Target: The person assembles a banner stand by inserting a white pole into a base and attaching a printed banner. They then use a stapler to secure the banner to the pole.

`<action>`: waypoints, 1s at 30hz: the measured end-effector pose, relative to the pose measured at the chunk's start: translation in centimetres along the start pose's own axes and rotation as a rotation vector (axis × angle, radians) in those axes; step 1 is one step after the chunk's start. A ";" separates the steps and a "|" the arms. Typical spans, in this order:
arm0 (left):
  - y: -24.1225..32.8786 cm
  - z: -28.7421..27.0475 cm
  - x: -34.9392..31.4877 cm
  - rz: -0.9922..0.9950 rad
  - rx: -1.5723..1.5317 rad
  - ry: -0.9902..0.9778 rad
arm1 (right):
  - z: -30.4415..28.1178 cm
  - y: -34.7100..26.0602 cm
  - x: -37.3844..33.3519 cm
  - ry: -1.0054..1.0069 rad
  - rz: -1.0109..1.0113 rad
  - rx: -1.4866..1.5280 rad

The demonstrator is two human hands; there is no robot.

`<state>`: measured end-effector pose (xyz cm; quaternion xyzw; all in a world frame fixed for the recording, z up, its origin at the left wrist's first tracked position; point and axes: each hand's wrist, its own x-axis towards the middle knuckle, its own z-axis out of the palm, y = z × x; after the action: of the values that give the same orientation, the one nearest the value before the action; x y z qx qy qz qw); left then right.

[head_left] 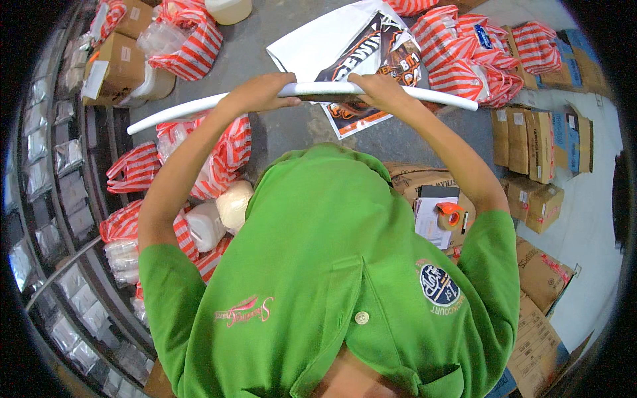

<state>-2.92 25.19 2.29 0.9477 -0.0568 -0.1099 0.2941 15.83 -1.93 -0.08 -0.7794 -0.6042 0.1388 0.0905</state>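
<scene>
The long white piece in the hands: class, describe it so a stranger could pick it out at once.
Start at the big green shirt and go up the picture to the left hand and right hand. The long white piece runs crosswise through both, its ends reaching out past them. Unlike the broad, printed poster beyond, it is slim, tube-like and mostly white.

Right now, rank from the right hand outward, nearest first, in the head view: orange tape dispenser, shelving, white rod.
1. White rod: in the right hand.
2. Orange tape dispenser: lower right.
3. Shelving: far left.
</scene>
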 end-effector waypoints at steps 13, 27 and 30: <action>-2.0 0.8 7.4 0.159 0.309 0.066 | -2.8 3.6 -1.1 -0.123 -0.047 0.148; 3.9 -20.1 14.3 0.206 0.078 -0.081 | -24.5 12.7 6.0 -0.166 -0.137 -0.143; 7.9 -27.2 17.6 0.242 0.289 -0.113 | -33.1 11.3 5.8 -0.062 -0.036 -0.102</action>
<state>20.42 30.53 25.52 0.9587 -0.2021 -0.1172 0.1622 38.28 1.66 27.06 -0.7674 -0.6269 0.1303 0.0341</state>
